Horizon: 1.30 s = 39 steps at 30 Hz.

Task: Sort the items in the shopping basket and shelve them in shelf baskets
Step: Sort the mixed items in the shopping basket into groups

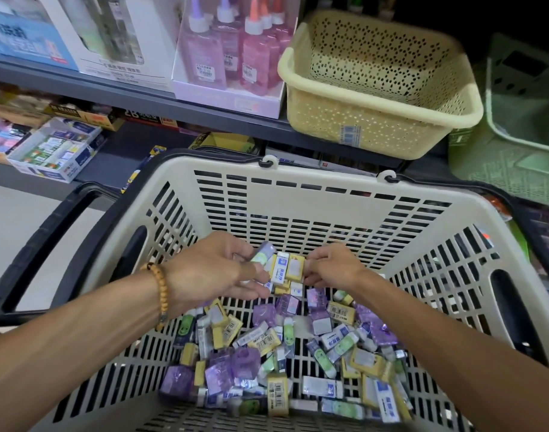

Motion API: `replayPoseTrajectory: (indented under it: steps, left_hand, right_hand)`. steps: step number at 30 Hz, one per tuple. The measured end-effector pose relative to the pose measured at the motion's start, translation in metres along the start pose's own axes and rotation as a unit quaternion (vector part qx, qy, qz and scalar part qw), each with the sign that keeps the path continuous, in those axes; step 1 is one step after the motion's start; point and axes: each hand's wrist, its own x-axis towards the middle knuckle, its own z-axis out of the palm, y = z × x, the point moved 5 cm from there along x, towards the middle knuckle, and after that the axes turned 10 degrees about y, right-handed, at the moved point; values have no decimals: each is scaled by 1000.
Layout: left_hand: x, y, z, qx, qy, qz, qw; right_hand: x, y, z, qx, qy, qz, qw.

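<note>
Small wrapped erasers (pixel 276 363) covered the slotted plastic shopping basket (pixel 298 194) floor; left hand (pixel 210 269) and right hand (pixel 332 265) each pinched glossy rectangular packets (pixel 287 269).

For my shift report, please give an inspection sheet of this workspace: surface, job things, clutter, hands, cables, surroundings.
Surface: grey metal shelf.
Job things: beige slotted plastic shopping basket holding many small wrapped erasers; cream perforated plastic shelf basket, inside bare; pale green shelf basket beside it.
Clutter: nothing seen.
Hands: left hand and right hand both hold a bunch of erasers.
Cables: nothing seen.
Surroundings: pink and purple glue bottles, boxed stationery.
</note>
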Motion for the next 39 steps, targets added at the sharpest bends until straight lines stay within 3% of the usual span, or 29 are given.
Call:
replayPoseTrajectory:
  steps: [3, 6, 9, 14, 16, 18, 21, 22, 25, 26, 33, 36, 39]
  left_hand:
    - [1, 1, 0, 69, 23, 40, 997]
    - [0, 2, 4, 120, 37, 80, 989]
    - [0, 0, 16, 127, 8, 95, 987]
    - [2, -3, 62, 92, -70, 110, 987]
    - [5, -12, 88, 155, -110, 135, 972]
    - [12, -26, 116, 287, -147, 184, 928]
    - [19, -50, 159, 434, -237, 261, 829]
    - [20, -55, 172, 482, -263, 309, 777]
    - [21, -70, 197, 632, -261, 463, 564]
    - [21, -73, 203, 654, -251, 484, 525]
    - [21, -72, 219, 683, -263, 505, 458]
    - [26, -82, 206, 687, -279, 459, 489]
    - [28, -88, 199, 703, -276, 427, 498]
  right_hand:
    - [-13, -13, -15, 33, 15, -41, 999]
    - [-38, -33, -19, 112, -59, -71, 989]
    - [-68, -46, -18, 98, -116, -110, 982]
    - [-87, -38, -47, 100, -82, -112, 985]
    - [-88, -27, -72, 75, -50, -113, 989]
    - [-87, -13, -98, 47, -3, -110, 993]
    - [-83, 2, -121, 47, 40, -113, 992]
    - [-81, 2, -124, 51, 46, -119, 990]
    - [-76, -7, -129, 44, 61, -150, 986]
    - [-74, -12, -131, 37, 68, -160, 984]
    - [-71, -29, -131, 15, 76, -190, 979]
    - [-74, -27, -130, 2, 73, -198, 978]
    - [-75, -25, -132, -11, 78, -203, 976]
